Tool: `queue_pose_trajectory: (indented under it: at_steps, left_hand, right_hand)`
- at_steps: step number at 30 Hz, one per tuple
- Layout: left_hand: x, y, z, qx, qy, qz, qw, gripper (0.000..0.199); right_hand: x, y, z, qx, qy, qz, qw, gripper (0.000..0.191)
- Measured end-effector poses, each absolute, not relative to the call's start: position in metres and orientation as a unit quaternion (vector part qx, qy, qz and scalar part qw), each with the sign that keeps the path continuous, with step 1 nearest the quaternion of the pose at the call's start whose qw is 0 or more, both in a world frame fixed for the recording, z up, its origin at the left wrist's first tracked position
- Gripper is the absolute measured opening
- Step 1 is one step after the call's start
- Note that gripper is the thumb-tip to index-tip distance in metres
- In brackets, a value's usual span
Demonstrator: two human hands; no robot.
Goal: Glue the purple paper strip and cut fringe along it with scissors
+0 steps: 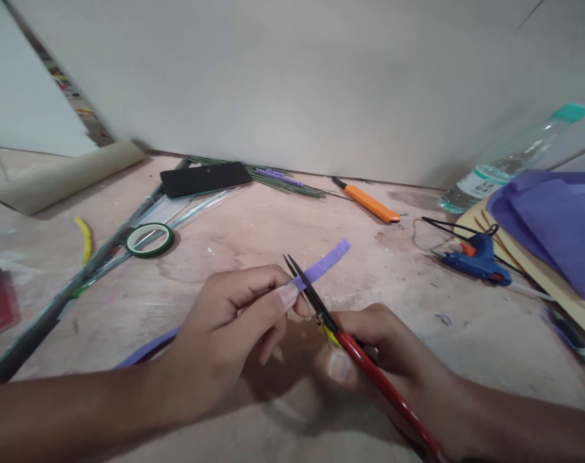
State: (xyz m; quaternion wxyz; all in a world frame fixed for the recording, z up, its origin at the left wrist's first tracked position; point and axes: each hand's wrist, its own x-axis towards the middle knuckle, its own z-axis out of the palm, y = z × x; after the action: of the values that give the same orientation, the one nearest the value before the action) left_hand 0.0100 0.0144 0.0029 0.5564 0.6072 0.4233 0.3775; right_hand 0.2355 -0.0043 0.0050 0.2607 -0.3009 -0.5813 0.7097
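Note:
A narrow purple paper strip [327, 262] is pinched between the thumb and fingers of my left hand [234, 321]. Its free end points up and to the right. My right hand [389, 350] grips scissors [360, 354] with dark blades, a red handle and a yellow part near the pivot. The slightly parted blades lie across the strip, close to my left thumb; whether they touch the paper I cannot tell. Another purple length [150, 347] shows behind my left wrist, partly hidden.
Green tape [150, 240], a black phone [205, 179] and green stems [292, 183] lie behind my left hand. An orange cutter [372, 203] lies at the back. To the right are a blue glue gun [480, 260], purple sheets [553, 218] and a bottle [495, 173]; a cardboard tube [74, 173] lies left.

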Motion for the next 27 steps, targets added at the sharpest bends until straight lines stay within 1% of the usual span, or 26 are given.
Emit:
queue_pose_trajectory:
  at_steps: [2, 7, 11, 17, 22, 27]
  left_hand:
    - [0.0098, 0.0144, 0.0027, 0.613, 0.425, 0.371, 0.553, 0.037]
    - [0.0109, 0.0154, 0.0067, 0.653, 0.414, 0.369, 0.517, 0.031]
    - [0.0114, 0.0155, 0.0091, 0.663, 0.412, 0.381, 0.495, 0.03]
    - [0.0095, 0.0131, 0.0066, 0.644, 0.412, 0.372, 0.526, 0.029]
    - [0.0084, 0.0127, 0.0044, 0.627, 0.413, 0.374, 0.545, 0.038]
    - [0.0062, 0.0124, 0.0032, 0.62, 0.411, 0.379, 0.55, 0.034]
  right_hand:
    - [0.2359, -0.0046, 0.0071, -0.303, -0.577, 0.714, 0.255, 0.034]
    - [0.237, -0.0058, 0.0068, -0.328, -0.576, 0.708, 0.244, 0.041]
    - [0.2369, -0.0065, 0.0038, -0.33, -0.574, 0.711, 0.235, 0.041]
    - [0.2365, -0.0064, 0.0031, -0.321, -0.586, 0.7, 0.252, 0.043]
    - [0.2351, -0.0048, 0.0058, -0.323, -0.586, 0.694, 0.264, 0.045]
    - [0.2362, -0.0041, 0.0087, -0.331, -0.591, 0.69, 0.255, 0.042]
